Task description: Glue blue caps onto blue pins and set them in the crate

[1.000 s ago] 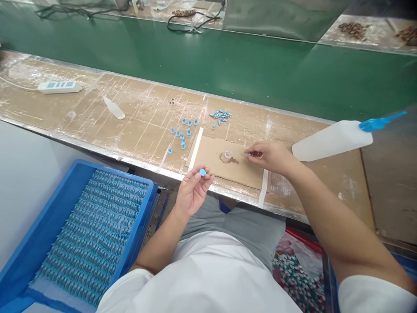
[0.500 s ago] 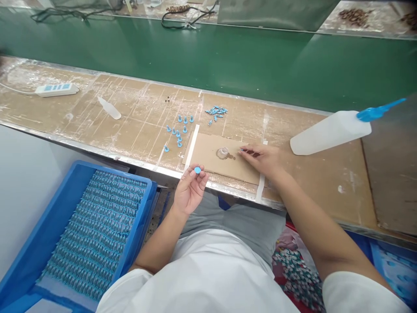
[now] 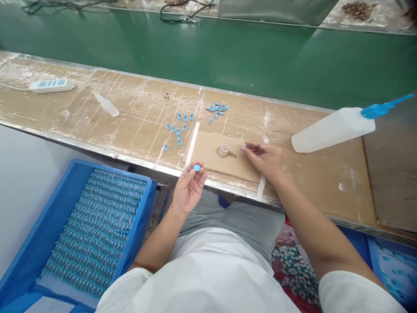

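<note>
"Head view: what are you holding?"
"Your left hand: fingers clamped on a blue disc, near frame centre. Your right hand: pinching a small blue piece, right of centre."
"Your risk?"
"A slack left pinch could drop your disc past the surface's edge."

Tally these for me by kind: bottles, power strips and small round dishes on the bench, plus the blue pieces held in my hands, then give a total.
Bottles: 2, one large, one small
Power strip: 1
Small round dish: 1
Blue pieces: 2, one in the left hand, one in the right hand
Total: 6
</note>
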`<act>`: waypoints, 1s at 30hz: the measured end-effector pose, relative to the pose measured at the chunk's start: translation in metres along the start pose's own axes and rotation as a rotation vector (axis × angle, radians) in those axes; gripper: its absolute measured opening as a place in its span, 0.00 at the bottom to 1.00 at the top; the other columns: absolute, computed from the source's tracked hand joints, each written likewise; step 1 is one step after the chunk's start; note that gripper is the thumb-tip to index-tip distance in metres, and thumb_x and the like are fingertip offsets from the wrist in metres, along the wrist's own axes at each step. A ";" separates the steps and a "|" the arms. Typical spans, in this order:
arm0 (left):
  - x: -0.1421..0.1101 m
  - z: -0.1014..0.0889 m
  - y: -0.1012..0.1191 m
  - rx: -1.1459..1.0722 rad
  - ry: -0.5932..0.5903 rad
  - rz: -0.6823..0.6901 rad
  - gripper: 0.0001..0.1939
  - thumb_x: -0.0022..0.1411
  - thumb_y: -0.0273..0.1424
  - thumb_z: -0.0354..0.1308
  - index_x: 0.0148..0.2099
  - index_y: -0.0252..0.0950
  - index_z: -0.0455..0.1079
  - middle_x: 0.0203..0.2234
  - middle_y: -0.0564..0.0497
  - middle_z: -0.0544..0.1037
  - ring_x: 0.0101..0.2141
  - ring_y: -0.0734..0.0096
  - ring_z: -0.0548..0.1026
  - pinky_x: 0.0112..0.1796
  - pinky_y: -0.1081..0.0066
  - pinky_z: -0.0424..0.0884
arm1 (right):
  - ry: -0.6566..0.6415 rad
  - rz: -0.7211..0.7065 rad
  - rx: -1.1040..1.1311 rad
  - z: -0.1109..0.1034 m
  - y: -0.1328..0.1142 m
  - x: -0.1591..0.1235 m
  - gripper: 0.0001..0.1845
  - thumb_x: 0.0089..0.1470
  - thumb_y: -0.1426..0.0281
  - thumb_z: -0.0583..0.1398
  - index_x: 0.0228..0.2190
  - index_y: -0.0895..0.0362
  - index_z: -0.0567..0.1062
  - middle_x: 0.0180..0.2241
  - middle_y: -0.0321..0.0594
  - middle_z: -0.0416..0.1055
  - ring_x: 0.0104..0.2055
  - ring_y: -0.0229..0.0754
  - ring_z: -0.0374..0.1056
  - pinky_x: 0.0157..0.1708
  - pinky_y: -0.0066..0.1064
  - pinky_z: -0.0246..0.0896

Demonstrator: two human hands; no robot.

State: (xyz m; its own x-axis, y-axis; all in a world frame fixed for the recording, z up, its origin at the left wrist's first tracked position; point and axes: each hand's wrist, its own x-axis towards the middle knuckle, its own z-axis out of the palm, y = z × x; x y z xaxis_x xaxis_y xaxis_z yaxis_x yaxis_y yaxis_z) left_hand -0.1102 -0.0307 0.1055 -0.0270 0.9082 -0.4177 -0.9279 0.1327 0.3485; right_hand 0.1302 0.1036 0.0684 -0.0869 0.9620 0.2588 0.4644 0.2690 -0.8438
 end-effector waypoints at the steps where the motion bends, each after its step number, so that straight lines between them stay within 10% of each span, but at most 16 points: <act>1: 0.000 -0.001 0.000 -0.003 -0.005 0.004 0.12 0.64 0.20 0.53 0.43 0.35 0.76 0.42 0.49 0.81 0.38 0.81 0.79 0.48 0.77 0.73 | 0.044 0.016 0.060 0.003 -0.004 0.000 0.18 0.48 0.58 0.68 0.39 0.55 0.80 0.33 0.42 0.80 0.31 0.43 0.76 0.34 0.37 0.74; 11: 0.002 -0.002 -0.004 -0.017 -0.024 -0.005 0.11 0.64 0.20 0.54 0.43 0.35 0.76 0.39 0.50 0.81 0.37 0.80 0.79 0.46 0.77 0.75 | 0.243 -0.252 -0.023 0.035 -0.035 0.000 0.10 0.51 0.63 0.66 0.36 0.52 0.82 0.29 0.38 0.80 0.28 0.40 0.74 0.31 0.34 0.72; 30: 0.002 0.004 -0.008 -0.040 -0.045 -0.054 0.11 0.63 0.20 0.54 0.42 0.33 0.77 0.38 0.49 0.81 0.36 0.80 0.80 0.46 0.77 0.75 | 0.189 -0.521 -0.101 0.042 -0.023 0.002 0.07 0.54 0.69 0.65 0.37 0.51 0.80 0.31 0.40 0.80 0.28 0.42 0.74 0.32 0.37 0.71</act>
State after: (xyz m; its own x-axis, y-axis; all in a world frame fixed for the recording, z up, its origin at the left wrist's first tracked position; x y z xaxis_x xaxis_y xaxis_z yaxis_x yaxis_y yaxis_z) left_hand -0.1011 -0.0285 0.1046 0.0390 0.9171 -0.3968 -0.9415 0.1667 0.2927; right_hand 0.0825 0.1018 0.0683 -0.1724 0.6758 0.7167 0.4852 0.6914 -0.5353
